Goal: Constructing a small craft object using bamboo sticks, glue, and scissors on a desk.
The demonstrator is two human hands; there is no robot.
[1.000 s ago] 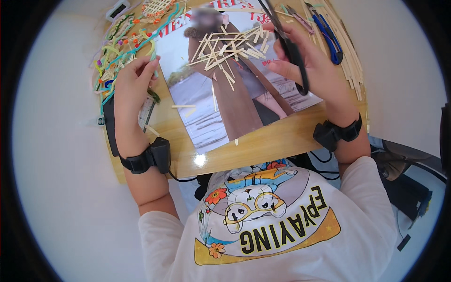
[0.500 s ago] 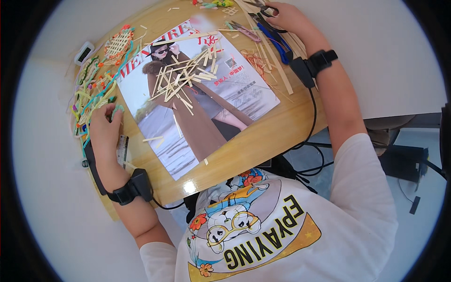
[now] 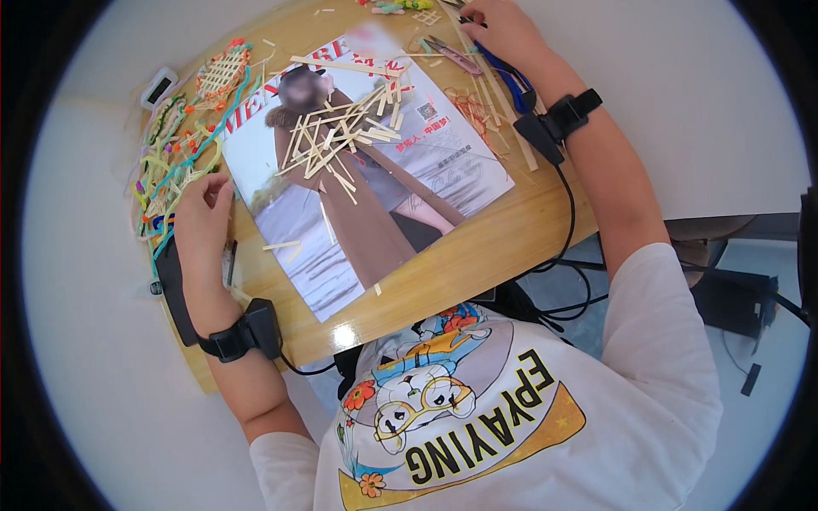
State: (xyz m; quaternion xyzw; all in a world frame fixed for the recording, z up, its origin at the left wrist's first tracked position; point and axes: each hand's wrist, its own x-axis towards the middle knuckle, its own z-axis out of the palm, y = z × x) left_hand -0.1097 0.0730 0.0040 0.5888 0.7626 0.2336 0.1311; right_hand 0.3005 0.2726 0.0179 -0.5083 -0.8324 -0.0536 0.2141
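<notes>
The scissors (image 3: 471,20) are at the far right of the counter (image 3: 460,272), largely hidden by the right hand (image 3: 504,34); its fingers are bent around the black handles, but whether they are gripped cannot be told. The left hand (image 3: 203,209) is held beside the yarn pile (image 3: 166,179), covering part of it, with thumb and fingers drawn nearly together; whether anything is pinched cannot be told.

A magazine (image 3: 311,285) is laid mid-counter, its cover figure partly covered by cut wooden strips (image 3: 341,136). A round woven piece (image 3: 223,78) is placed left of it. On the right, pink snips (image 3: 456,58), a blue-handled tool (image 3: 514,83), orange threads (image 3: 470,115) and long strips (image 3: 527,153) are crowded together.

Large red lettering is printed across the magazine's top, with smaller red characters and a square code (image 3: 427,111) at right. Bold black capitals, upside down, are borne by the white shirt (image 3: 630,366).
</notes>
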